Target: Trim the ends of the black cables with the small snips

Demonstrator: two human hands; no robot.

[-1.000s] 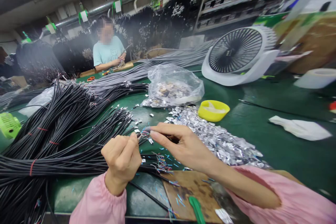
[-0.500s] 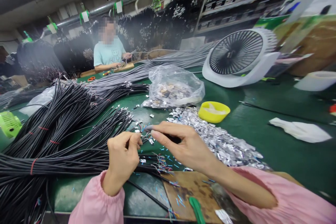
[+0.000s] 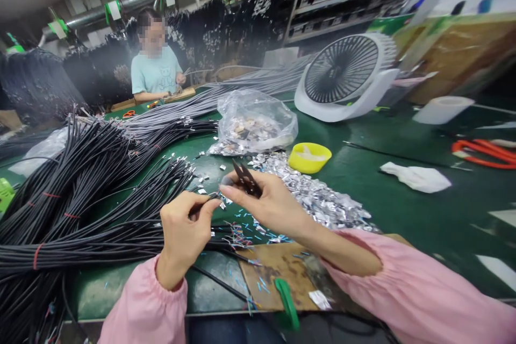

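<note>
My left hand [image 3: 187, 231] is closed, its thumb and forefinger pinching the end of a black cable [image 3: 199, 207]. Just to the right, my right hand [image 3: 270, 201] has dark snips [image 3: 246, 178] tucked in its palm, blades pointing up and away. The thumb and forefinger of that hand meet at the cable's tip, where a bit of blue wire shows. Under and beyond the hands lie blue offcuts and a long heap of silvery foil pieces [image 3: 322, 201]. A bundle of black cables [image 3: 121, 242] with stripped, coloured ends lies beside my left hand.
A clear bag [image 3: 258, 118] of small pieces, a yellow bowl [image 3: 309, 158] and a white fan [image 3: 342, 78] stand farther back. Orange-red handles [image 3: 484, 151] lie at right, a green-handled tool [image 3: 287, 303] in front on a brown board [image 3: 270, 266]. Across the table sits a co-worker [image 3: 157, 72].
The view has swung right, bringing the orange-red handles into sight. The snips' blades have turned upward in my right hand, and the black cable now shows in my left.
</note>
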